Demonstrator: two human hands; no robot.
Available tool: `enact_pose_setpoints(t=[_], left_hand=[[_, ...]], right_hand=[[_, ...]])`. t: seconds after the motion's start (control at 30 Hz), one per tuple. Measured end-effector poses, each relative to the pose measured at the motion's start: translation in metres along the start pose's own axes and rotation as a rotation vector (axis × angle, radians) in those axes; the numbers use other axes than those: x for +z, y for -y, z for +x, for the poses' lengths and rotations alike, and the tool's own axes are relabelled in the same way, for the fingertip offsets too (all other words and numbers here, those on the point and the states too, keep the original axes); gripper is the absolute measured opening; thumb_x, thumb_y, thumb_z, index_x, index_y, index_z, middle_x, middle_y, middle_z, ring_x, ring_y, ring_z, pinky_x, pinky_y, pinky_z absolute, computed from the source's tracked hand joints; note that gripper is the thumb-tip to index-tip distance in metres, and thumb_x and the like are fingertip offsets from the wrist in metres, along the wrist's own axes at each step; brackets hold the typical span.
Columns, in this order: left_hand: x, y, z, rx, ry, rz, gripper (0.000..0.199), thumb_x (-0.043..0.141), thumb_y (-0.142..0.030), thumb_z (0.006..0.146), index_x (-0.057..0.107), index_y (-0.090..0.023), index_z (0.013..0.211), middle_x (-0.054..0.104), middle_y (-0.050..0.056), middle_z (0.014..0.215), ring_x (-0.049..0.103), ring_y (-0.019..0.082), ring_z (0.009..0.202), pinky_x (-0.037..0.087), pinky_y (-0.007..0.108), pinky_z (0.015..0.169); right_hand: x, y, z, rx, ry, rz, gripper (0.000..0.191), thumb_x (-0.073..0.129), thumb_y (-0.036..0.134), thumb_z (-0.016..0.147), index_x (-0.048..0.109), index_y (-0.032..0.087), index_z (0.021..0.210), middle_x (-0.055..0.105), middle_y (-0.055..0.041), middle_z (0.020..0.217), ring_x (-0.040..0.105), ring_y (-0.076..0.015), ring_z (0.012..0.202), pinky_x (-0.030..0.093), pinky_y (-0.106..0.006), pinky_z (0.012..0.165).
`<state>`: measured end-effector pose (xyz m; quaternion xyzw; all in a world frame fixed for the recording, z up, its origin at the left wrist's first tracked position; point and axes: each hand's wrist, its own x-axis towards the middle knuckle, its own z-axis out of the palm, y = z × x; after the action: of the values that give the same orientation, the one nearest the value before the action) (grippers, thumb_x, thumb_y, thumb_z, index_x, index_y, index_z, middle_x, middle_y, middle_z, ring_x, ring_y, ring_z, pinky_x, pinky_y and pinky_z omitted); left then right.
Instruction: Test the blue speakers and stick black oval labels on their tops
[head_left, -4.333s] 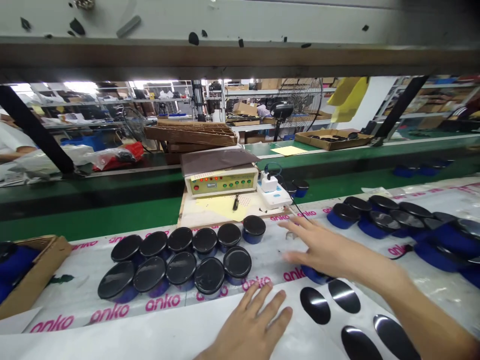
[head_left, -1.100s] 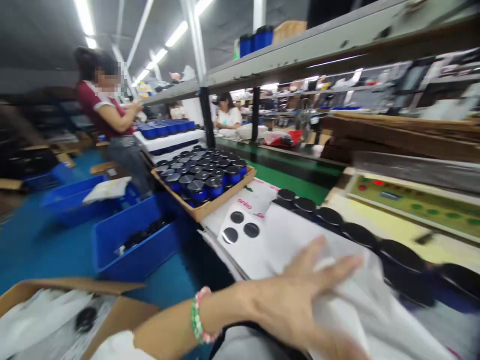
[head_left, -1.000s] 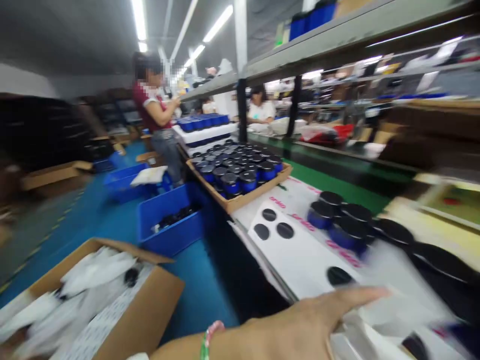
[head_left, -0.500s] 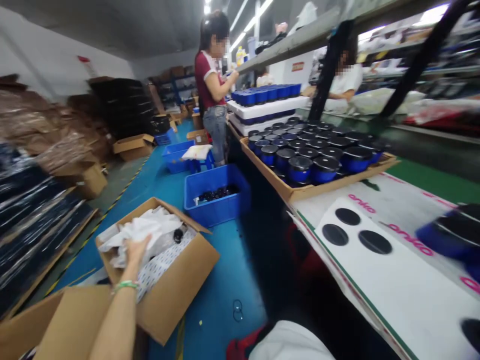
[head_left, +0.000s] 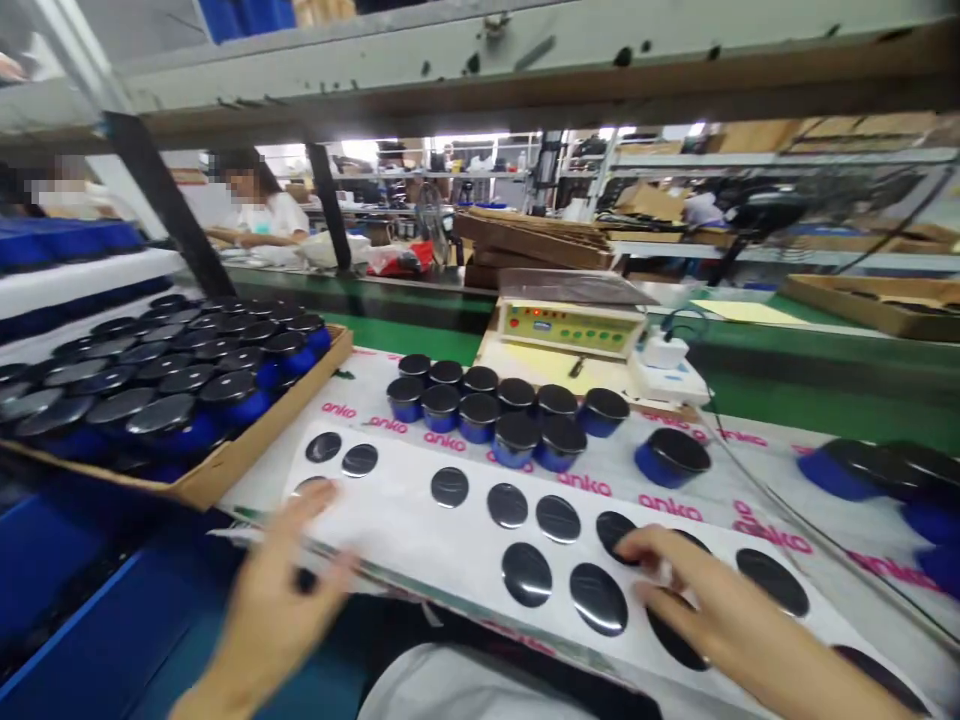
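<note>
The white sheet (head_left: 405, 520) of black discs (head_left: 450, 487) lies along the table (head_left: 600, 482), its covering printed "anko", before rows of black-topped blue containers (head_left: 517, 440). The left hand (head_left: 281, 590), blurred, spreads its fingers wide at the sheet's left end; the right hand (head_left: 694, 590) has narrowly parted fingers at a disc, perhaps touching it; whether they grip, I cannot tell. A shelf (head_left: 450, 85) spans above; a person (head_left: 262, 215) sits beyond.

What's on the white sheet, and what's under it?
Black discs lie on the sheet; the left hand and right hand partly hide some. Pink-lettered film shows beyond its far edge; whatever lies underneath is covered.
</note>
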<state>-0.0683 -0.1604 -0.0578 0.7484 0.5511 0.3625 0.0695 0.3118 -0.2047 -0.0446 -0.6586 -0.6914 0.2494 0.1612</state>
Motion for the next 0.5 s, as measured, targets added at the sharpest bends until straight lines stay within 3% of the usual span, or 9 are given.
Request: enact_pose_setpoints(t=[0.1, 0.17, 0.23, 0.33, 0.43, 0.5], left_hand=[[0.046, -0.040, 0.020, 0.349, 0.552, -0.078, 0.084, 0.064, -0.050, 0.080, 0.019, -0.024, 0.146, 0.036, 0.011, 0.148, 0.035, 0.027, 0.135, 0.037, 0.045, 0.110], [0.075, -0.060, 0.034, 0.422, 0.759, -0.074, 0.111, 0.072, -0.061, 0.066, 0.012, -0.017, 0.148, 0.028, 0.018, 0.150, 0.026, 0.034, 0.138, 0.030, 0.053, 0.112], [0.096, -0.067, 0.041, 0.409, 0.817, -0.030, 0.127, 0.076, -0.063, 0.057, 0.002, -0.015, 0.148, 0.024, 0.022, 0.150, 0.023, 0.039, 0.138, 0.031, 0.059, 0.109], [0.108, -0.062, 0.044, 0.474, 0.757, 0.003, 0.134, 0.078, -0.050, 0.059, -0.020, -0.019, 0.144, 0.022, 0.022, 0.151, 0.025, 0.038, 0.137, 0.034, 0.059, 0.107], [0.110, -0.054, 0.043, 0.561, 0.693, 0.019, 0.127, 0.073, -0.030, 0.065, -0.029, -0.020, 0.141, 0.027, 0.019, 0.150, 0.031, 0.034, 0.136, 0.036, 0.053, 0.109], [0.112, -0.051, 0.044, 0.584, 0.697, 0.047, 0.118, 0.065, -0.018, 0.069, -0.029, -0.020, 0.141, 0.030, 0.017, 0.149, 0.035, 0.030, 0.134, 0.037, 0.049, 0.109]], right_hand=[[0.024, 0.038, 0.010, -0.145, 0.116, 0.026, 0.019, 0.048, 0.022, 0.088, 0.056, 0.024, 0.105, 0.060, -0.0051, 0.107, 0.058, -0.0199, 0.099, 0.048, -0.032, 0.086], [0.038, 0.058, 0.019, -0.196, 0.132, -0.009, 0.024, 0.053, 0.014, 0.084, 0.057, 0.019, 0.107, 0.058, -0.0080, 0.110, 0.055, -0.0224, 0.104, 0.046, -0.037, 0.090], [0.051, 0.068, 0.029, -0.225, 0.164, -0.061, 0.033, 0.058, 0.006, 0.075, 0.059, 0.015, 0.107, 0.056, -0.0110, 0.114, 0.052, -0.0267, 0.108, 0.046, -0.041, 0.092], [0.067, 0.069, 0.044, -0.233, 0.221, -0.103, 0.044, 0.059, -0.001, 0.065, 0.058, 0.011, 0.107, 0.056, -0.0133, 0.112, 0.053, -0.0294, 0.107, 0.049, -0.041, 0.088], [0.079, 0.060, 0.054, -0.273, 0.191, -0.107, 0.050, 0.059, -0.001, 0.060, 0.056, 0.013, 0.108, 0.057, -0.0108, 0.106, 0.057, -0.0262, 0.098, 0.051, -0.036, 0.082], [0.087, 0.053, 0.056, -0.335, 0.086, -0.163, 0.042, 0.058, -0.001, 0.060, 0.058, 0.016, 0.099, 0.058, -0.0070, 0.097, 0.059, -0.0228, 0.088, 0.052, -0.031, 0.075]])
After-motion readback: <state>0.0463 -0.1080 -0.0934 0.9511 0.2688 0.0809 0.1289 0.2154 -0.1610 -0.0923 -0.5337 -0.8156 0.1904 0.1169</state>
